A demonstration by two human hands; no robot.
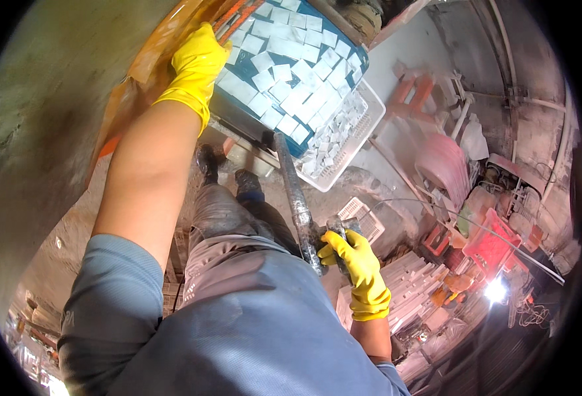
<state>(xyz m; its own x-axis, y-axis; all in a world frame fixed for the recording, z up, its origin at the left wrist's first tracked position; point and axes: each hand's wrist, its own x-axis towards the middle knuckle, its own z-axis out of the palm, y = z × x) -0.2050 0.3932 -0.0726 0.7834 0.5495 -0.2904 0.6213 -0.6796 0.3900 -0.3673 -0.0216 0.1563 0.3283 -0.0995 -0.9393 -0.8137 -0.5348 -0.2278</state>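
Observation:
My left hand [200, 63], in a yellow rubber glove, is closed at the lower end of an orange bar [238, 20] beside the tray; its fingertips are partly hidden. Many white square tiles [284, 47] lie loosely over a blue tray [243, 67] at the upper middle. A worn grey metal lever [294, 191] slants from the tray's near side toward my body. At its near end, my gloved right hand [360, 267] is wrapped round a short dark cross handle [337, 231].
Under the tray's right side, a white plastic basket [374, 105] holds broken tile pieces. A big curved dull panel [47, 99] rises on the left. To the right are a pink crate [492, 244], stacked pale strips [403, 290], a thin cable and a bright lamp [495, 290].

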